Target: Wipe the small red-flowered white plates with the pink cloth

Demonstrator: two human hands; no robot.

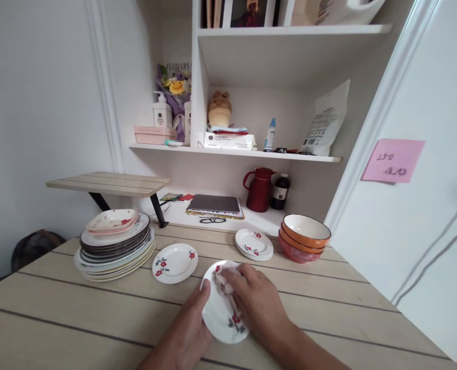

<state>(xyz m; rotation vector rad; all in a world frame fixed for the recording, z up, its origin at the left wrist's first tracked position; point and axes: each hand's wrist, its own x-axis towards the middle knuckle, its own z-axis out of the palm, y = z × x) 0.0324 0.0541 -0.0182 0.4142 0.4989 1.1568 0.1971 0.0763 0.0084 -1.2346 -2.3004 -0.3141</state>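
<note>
A small white plate with red flowers is tilted up above the table, its face turned toward me. My left hand grips its left edge, thumb on the rim and the other fingers underneath. In my right hand is a bunched pale cloth, pressed against the plate's upper face. A matching flowered plate lies alone just to the left. Beyond my right hand sits a short stack of the same small plates.
At the left stands a tall stack of plates topped by pink-rimmed dishes, near a raised wooden stand. Nested bowls stand at the right. Behind are a laptop, glasses, a red jug and a dark bottle.
</note>
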